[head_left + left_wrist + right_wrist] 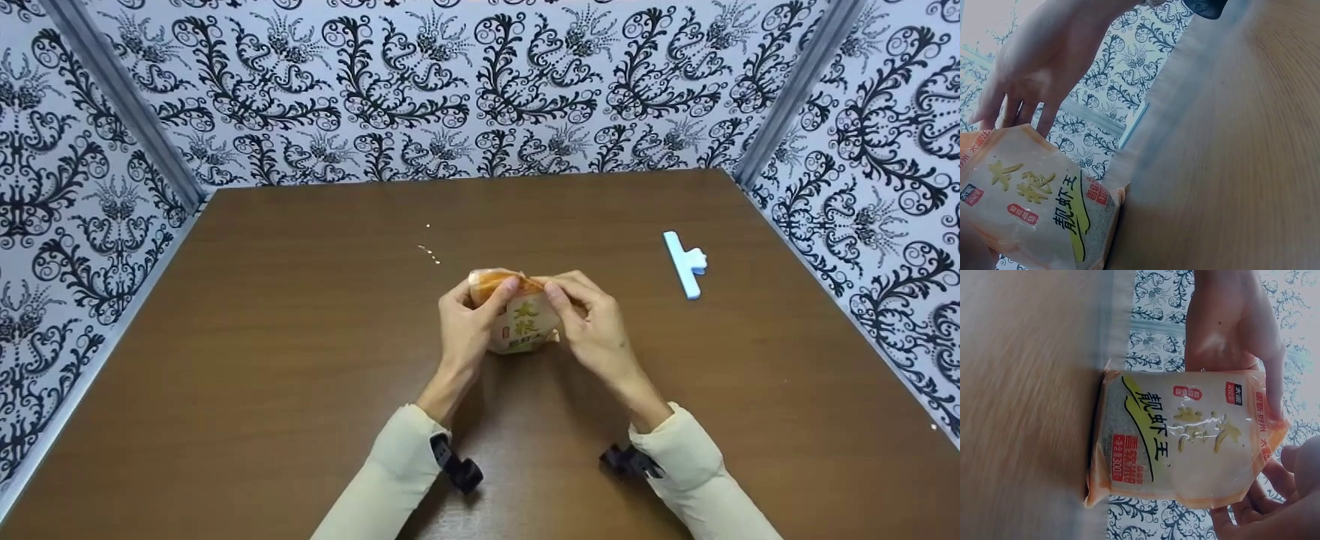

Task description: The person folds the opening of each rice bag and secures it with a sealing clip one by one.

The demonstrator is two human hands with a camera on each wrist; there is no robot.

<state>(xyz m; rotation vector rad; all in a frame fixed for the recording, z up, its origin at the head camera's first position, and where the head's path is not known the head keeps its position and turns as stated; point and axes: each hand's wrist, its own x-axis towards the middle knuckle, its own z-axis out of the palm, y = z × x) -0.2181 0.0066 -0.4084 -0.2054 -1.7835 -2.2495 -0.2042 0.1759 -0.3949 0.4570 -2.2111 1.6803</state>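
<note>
Rice bag (pixel 526 321): stood upright on table (pixel 300 352).
Left hand (pixel 469 324): top gripped by fingers.
Right hand (pixel 596 322): top pinched by fingers.
Bag clip (pixel 683 266): laid at right.

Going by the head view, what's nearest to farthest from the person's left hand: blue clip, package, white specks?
1. Package: held by the left hand.
2. White specks: on the table, just beyond that hand.
3. Blue clip: at right, beyond the right hand.
</note>
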